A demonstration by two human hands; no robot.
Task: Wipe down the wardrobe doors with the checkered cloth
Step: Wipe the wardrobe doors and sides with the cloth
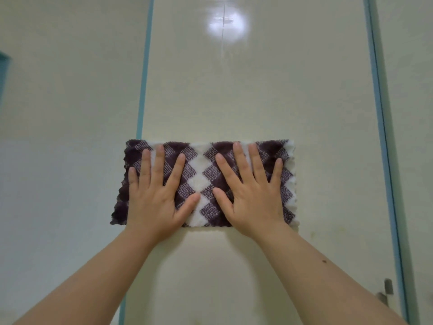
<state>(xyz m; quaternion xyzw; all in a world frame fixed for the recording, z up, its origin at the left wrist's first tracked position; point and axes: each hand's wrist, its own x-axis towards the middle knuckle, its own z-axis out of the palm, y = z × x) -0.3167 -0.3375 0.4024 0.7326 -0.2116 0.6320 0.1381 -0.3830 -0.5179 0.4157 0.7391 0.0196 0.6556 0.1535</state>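
Now we hold both palms flat against the cloth [199,184], pinning it to the middle wardrobe door [257,90]. Our left hand [152,202] covers the cloth's left half, its fingers [159,165] straight and spread apart, pointing up, thumb angled toward the centre. Our right hand [255,202] mirrors it on the right half, fingers [241,165] also straight and fanned, with nothing curled or pinched. The two thumbs lie near each other without touching, and a column of white diamonds shows between them.

The cloth is dark purple and white in a diamond check, stretched out wide with wavy edges. Its left end just overlaps the teal strip [143,78] that edges the door.

The door is glossy pale cream, and a bright round light reflection [226,22] sits near its top. Another teal strip [379,102] runs down its right side, with a small blurred grey fitting [386,292] beside it low down. A second cream door [70,113] lies to the left.
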